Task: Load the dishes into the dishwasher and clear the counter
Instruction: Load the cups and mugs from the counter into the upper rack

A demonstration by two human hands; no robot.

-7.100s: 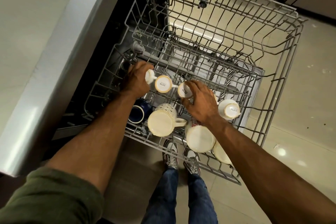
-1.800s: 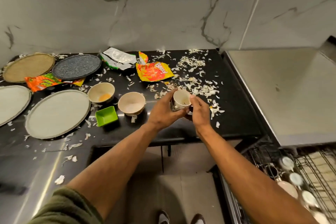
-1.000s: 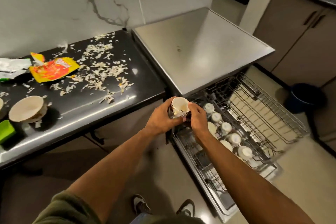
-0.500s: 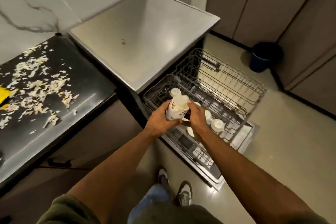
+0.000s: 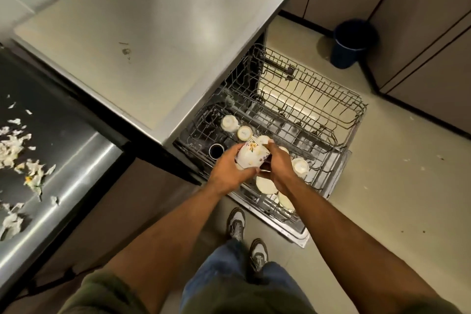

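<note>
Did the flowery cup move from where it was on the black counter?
Yes. The flowery cup left the black counter and now tilts over the dishwasher rack, held by the left hand and right hand.

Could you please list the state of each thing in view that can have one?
Floral mug: held in both hands, tipped, over the rack.
Left hand: closed on the mug.
Right hand: closed on the mug.
Dishwasher rack: pulled out, far half unfilled.
Cream cups: upside down in the rack.
Dark mug: in the rack, orientation unclear.
Counter: littered with scraps.
</note>
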